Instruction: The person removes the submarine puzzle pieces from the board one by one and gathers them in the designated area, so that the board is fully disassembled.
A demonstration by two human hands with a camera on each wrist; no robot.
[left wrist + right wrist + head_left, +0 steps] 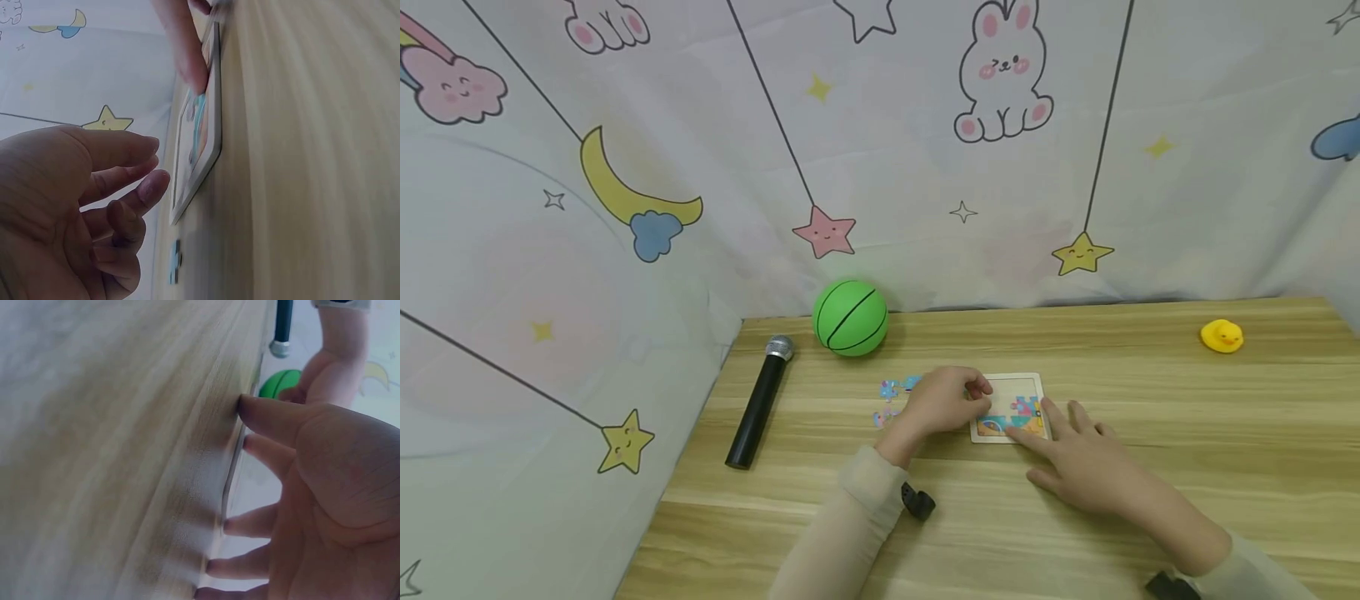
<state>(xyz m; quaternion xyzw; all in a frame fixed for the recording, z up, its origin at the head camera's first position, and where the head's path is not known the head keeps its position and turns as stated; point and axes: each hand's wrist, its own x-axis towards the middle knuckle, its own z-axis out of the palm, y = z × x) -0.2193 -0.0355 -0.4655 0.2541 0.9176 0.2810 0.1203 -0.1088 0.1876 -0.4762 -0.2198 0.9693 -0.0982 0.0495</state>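
A pale puzzle tray (1009,389) lies on the table with several jigsaw pieces (1024,407) set along its lower and right side. Over its left edge hovers my left hand (943,402), fingers loosely bent; the left wrist view shows nothing between thumb and fingertips. My right hand (1086,467) is spread, its fingers at the tray's lower right corner. One of its fingers (195,72) presses on the pieces, while its other fingertips (232,526) rest at the tray's edge and on the table. Loose jigsaw pieces (889,389) lie left of the tray, partly hidden by my left hand.
A black microphone (758,408) lies at the table's left side. Behind it, near the back edge, sits a green ball (850,318). A yellow rubber duck (1222,336) stands at the back right. A printed curtain (910,167) hangs behind the wooden table (1150,375).
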